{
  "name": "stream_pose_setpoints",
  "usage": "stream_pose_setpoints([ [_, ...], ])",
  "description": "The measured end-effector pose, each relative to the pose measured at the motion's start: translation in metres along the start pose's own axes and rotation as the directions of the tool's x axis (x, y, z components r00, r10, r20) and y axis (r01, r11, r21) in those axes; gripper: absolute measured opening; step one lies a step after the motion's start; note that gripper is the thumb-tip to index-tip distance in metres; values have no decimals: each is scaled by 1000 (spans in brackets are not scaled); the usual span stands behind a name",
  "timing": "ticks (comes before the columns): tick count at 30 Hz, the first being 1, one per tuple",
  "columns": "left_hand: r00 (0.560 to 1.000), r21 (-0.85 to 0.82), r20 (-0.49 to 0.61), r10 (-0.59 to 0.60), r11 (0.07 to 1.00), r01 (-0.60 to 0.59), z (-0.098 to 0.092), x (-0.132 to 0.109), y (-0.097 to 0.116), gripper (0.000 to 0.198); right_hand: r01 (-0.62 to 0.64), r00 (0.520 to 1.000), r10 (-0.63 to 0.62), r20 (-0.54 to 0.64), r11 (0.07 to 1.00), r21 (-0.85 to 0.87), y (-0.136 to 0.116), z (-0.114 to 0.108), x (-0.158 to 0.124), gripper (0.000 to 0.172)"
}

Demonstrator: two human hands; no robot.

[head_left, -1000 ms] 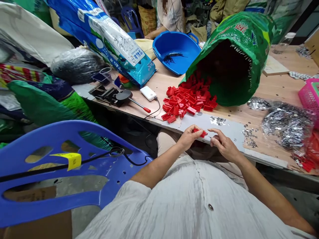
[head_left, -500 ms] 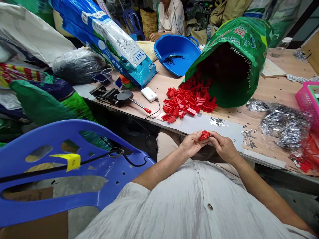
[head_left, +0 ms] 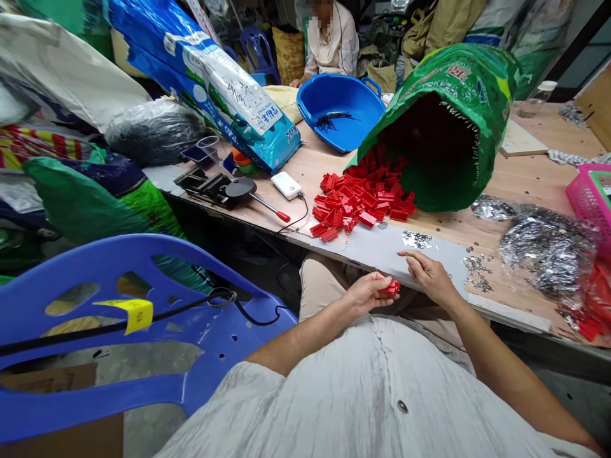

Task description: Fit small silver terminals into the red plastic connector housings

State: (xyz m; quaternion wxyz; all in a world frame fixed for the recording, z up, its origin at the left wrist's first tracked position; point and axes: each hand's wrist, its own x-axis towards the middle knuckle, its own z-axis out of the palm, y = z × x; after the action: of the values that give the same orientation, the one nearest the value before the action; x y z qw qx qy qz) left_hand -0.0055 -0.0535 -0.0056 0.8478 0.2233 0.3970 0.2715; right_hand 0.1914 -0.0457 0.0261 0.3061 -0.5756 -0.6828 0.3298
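Observation:
My left hand (head_left: pixel 370 292) is closed around a red plastic piece (head_left: pixel 392 287), held over my lap just off the table's front edge. Part of that piece is hidden by my fingers. My right hand (head_left: pixel 428 275) is apart from it, over the grey strip (head_left: pixel 367 248) at the table edge. Its index finger stretches left and the other fingers are partly bent; I see nothing in it. Just beyond that hand lies a small patch of shiny metal parts (head_left: pixel 416 240). A heap of similar red plastic pieces (head_left: pixel 353 202) spills from a green sack (head_left: pixel 496 121).
A black hand-lever tool (head_left: pixel 229 189) and a white power bank (head_left: pixel 287 185) lie left of the heap. Behind are a blue basin (head_left: pixel 341 105) and a blue bag (head_left: pixel 248 108). Bagged metal parts (head_left: pixel 544 248) and a pink basket (head_left: pixel 587 197) stand right. A person (head_left: pixel 331 38) sits opposite.
My right hand has let go of the red plastic piece and moved up and right over the table edge. My left hand has lowered slightly, keeping the piece.

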Motion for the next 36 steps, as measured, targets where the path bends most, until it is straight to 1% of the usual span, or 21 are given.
stream_pose_setpoints([
  [1, 999, 62, -38, -8, 998, 10, -4, 3, -4, 35, -2, 1000, 2, -17, 999, -37, 0, 0, 7, 45],
  [4, 991, 179, -127, 40, 984, -16, -16, 13, -15, 38, -19, 998, 10, -54, 985, -169, 0, 4, 31, 39],
  [7, 982, 234, -178, 66, 972, -23, -25, 22, -20, 51, -31, 997, 7, -79, 950, -310, -5, 14, 58, 35],
  [9, 977, 246, -197, 76, 969, -25, -31, 25, -21, 55, -32, 997, 0, -82, 920, -392, -10, 23, 76, 36],
  [12, 977, 233, -193, 89, 972, -42, -39, 25, -21, 56, -36, 997, -2, -78, 871, -489, -19, 37, 99, 39],
  [16, 979, 227, -184, 87, 973, -44, -46, 22, -22, 51, -71, 995, 21, -93, 807, -587, -29, 52, 121, 42],
  [18, 985, 230, -154, 76, 972, -39, -47, 20, -21, 52, -82, 995, 29, -94, 776, -625, -31, 57, 128, 39],
  [21, 995, 245, -85, 43, 969, -21, -45, 14, -18, 58, -103, 992, 31, -120, 743, -661, -30, 60, 134, 30],
  [23, 999, 234, -30, 26, 972, -19, -41, 10, -14, 59, -115, 989, 25, -146, 752, -649, -27, 59, 133, 26],
  [25, 998, 172, 64, 11, 985, -22, -37, 5, -9, 58, -104, 986, 5, -166, 799, -592, -25, 54, 129, 24],
  [28, 979, -2, 205, 12, 1000, -12, -33, 0, 3, 52, -5, 986, -67, -151, 901, -434, -23, 40, 113, 21],
  [30, 970, -137, 243, 22, 991, 12, -32, 0, 11, 50, 87, 989, -118, -84, 948, -306, -23, 29, 98, 19],
  [32, 966, -247, 256, 30, 968, 36, -33, 0, 17, 52, 182, 983, -178, 36, 965, -187, -23, 18, 79, 18],
  [33, 965, -279, 261, 31, 959, 45, -32, 1, 19, 54, 232, 970, -219, 102, 962, -146, -24, 14, 69, 17],
  [34, 963, -289, 267, 26, 956, 54, -32, 2, 20, 54, 284, 951, -264, 163, 951, -120, -25, 11, 59, 17],
  [36, 962, -251, 273, 8, 966, 63, -28, 4, 19, 50, 367, 911, -333, 244, 924, -108, -27, 7, 41, 18],
])
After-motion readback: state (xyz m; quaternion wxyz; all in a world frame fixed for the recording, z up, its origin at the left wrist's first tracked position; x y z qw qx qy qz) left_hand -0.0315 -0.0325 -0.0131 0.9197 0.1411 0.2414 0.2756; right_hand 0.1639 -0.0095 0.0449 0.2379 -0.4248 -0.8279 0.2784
